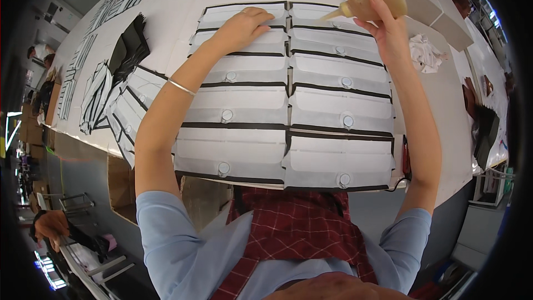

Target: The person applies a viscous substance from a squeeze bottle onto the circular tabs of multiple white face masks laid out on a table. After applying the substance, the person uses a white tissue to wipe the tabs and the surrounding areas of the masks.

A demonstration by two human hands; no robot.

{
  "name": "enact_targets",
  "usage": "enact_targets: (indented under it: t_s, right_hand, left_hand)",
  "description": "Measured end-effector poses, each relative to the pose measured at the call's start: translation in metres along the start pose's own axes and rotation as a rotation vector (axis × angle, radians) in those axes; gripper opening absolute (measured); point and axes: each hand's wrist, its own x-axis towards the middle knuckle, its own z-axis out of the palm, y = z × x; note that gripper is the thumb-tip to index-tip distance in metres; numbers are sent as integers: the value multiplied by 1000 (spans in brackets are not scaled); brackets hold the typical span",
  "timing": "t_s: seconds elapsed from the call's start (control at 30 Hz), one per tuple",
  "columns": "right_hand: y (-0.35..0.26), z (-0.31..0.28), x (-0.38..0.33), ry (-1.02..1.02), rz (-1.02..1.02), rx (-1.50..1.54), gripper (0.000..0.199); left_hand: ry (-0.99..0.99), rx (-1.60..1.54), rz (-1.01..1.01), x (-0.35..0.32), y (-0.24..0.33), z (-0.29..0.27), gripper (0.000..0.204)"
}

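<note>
Above grey floor (91, 169), pale table (169, 30) with panels (239, 147)

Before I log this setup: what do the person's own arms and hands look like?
Left hand and right hand: bare, no gloves. Short light-blue sleeves on both arms. Thin, rounded, silvery bangle on the left forearm; nothing visibly worn on the right forearm. No cables seen on either arm.

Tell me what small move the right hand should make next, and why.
Perhaps ease the nozzle down toward the right column's top panel: the right hand holds the yellowish bottle tilted, nozzle pointing that way; contact is unclear.
</note>
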Motion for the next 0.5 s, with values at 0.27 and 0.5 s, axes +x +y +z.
enact_targets:
  t_s: [0.27, 0.5]
  right_hand:
    - [67, 31, 59, 31, 45, -10, 46]
    - [91, 37, 76, 37, 67, -11, 44]
  left_hand:
    - [-84, -10, 30, 7, -13, 6, 35]
    - [-116, -15, 18, 5, -10, 4, 46]
